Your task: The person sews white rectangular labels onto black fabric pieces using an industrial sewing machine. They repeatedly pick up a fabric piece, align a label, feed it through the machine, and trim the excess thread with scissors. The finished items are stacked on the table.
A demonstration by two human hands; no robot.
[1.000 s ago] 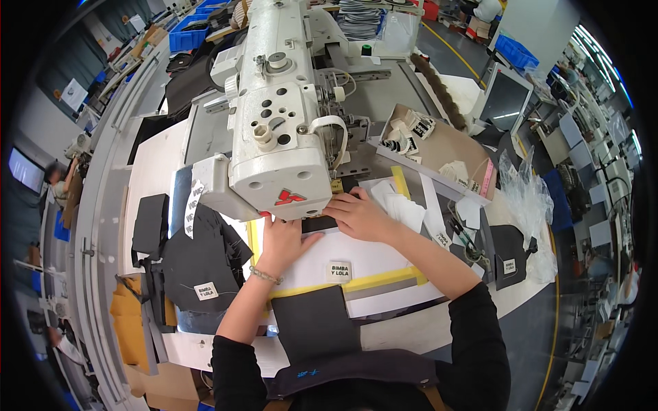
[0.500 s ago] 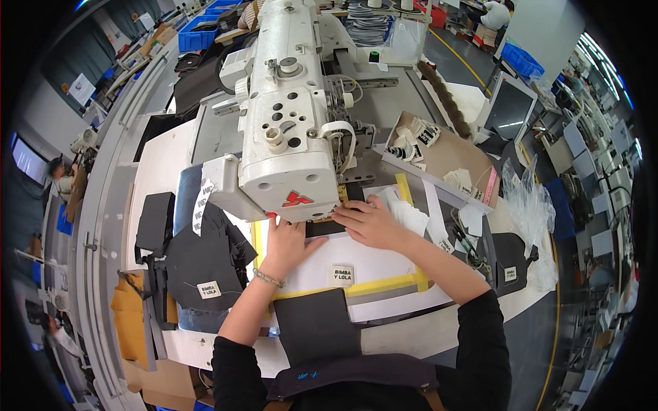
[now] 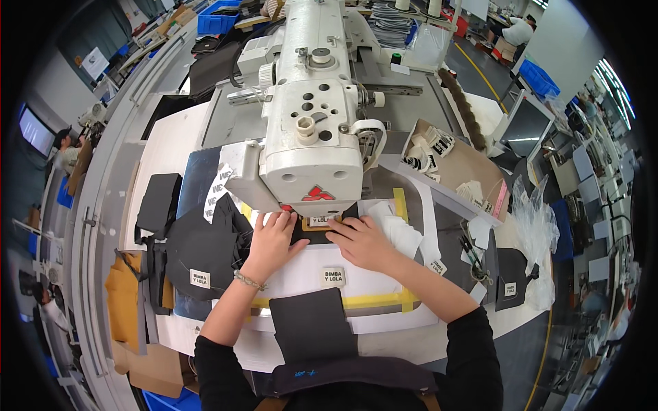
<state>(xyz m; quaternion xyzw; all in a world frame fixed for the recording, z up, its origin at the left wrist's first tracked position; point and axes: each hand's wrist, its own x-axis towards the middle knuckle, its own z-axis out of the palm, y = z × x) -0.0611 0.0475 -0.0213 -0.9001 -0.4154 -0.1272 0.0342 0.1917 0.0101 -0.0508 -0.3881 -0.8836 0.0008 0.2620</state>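
Under the head of a white industrial sewing machine (image 3: pixel 312 161), a black fabric piece (image 3: pixel 317 238) lies on a white sheet (image 3: pixel 301 274). A printed label (image 3: pixel 319 221) sits on the fabric inside a small brass-coloured frame (image 3: pixel 306 227). My left hand (image 3: pixel 273 241) rests flat at the fabric's left side, fingers stretched and thumb apart. On the right side, my right hand (image 3: pixel 362 241) lies with its fingers spread over the fabric's edge. A second label (image 3: pixel 334 277) lies loose on the sheet, nearer to me. Below it is a stack of black fabric pieces (image 3: pixel 312 325).
Yellow tape (image 3: pixel 373 300) borders the sheet. Dark cut pieces (image 3: pixel 195 250) are piled at left. A cardboard box (image 3: pixel 459 164) with labels stands at right, near scissors (image 3: pixel 473 253) and a clear plastic bag (image 3: pixel 538 233). White slips (image 3: pixel 397 229) lie beside my right hand.
My view has shifted. Both hands have drawn slightly back toward me from the machine head, and the label in the brass-coloured frame now shows between them.
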